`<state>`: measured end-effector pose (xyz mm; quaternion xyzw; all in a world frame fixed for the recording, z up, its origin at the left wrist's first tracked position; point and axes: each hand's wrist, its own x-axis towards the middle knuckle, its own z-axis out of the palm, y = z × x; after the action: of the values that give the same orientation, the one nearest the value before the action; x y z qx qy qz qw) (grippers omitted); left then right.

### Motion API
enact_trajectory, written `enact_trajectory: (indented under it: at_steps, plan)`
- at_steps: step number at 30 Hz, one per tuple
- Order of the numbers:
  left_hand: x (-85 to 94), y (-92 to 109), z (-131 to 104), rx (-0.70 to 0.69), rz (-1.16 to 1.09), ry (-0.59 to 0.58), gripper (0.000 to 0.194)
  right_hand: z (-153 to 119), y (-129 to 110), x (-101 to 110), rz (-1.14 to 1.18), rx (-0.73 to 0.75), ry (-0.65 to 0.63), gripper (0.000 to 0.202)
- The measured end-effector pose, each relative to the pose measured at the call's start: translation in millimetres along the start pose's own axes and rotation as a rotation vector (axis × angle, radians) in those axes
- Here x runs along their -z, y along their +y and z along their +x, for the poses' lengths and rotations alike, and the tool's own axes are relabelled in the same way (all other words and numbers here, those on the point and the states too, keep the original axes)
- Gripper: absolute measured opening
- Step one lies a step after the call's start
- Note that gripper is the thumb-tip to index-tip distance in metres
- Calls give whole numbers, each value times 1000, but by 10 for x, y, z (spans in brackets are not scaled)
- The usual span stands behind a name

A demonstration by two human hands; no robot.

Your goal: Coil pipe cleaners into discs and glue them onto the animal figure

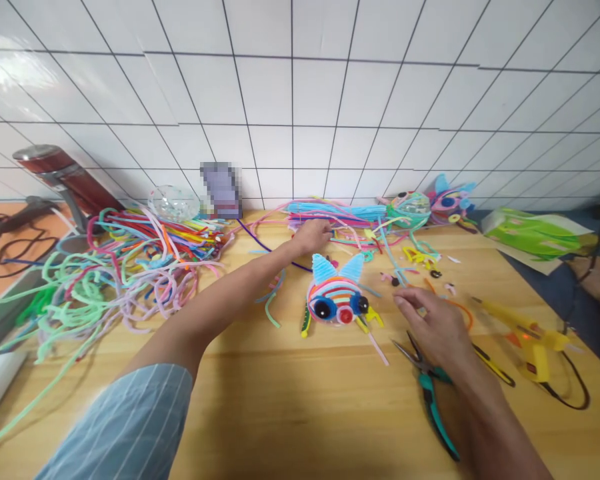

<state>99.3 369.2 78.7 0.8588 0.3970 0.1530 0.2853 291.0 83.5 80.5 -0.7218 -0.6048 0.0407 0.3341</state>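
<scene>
My left hand (312, 236) reaches to the back of the table, over a bundle of blue, pink and purple pipe cleaners (350, 212). Its fingers are curled down among them, and what they grip is hidden. In the middle sits a pipe-cleaner animal figure (336, 293) with light blue ears, blue-rimmed black eyes and a pink-and-red snout; neither hand touches it. To its right, my right hand (436, 327) hovers with fingers drawn together, and no object shows in them. Needle-nose pliers (433, 393) with teal handles lie beneath that wrist.
Tangled pipe cleaners (95, 293) cover the left side, near a red flask (70, 180). A yellow glue gun (533, 340) with a cord lies right. Behind are another figure (450, 200), a green packet (535, 233) and the tiled wall (325, 93). Another person's hand (597, 280) shows at far right.
</scene>
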Motion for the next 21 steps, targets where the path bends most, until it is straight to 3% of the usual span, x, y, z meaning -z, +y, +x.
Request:
enact_trajectory:
  at_steps: [9, 14, 21]
  plan:
    - [356, -100, -290, 37, -398, -23, 16, 47, -59, 38, 32, -77, -12, 31]
    - [542, -135, -490, 1, -501, -39, 42, 24, -171, 20, 49, -52, 28, 29]
    - [945, -361, -950, 62, -294, 43, 37, -117, -486, 100, 89, 81, 181, 31]
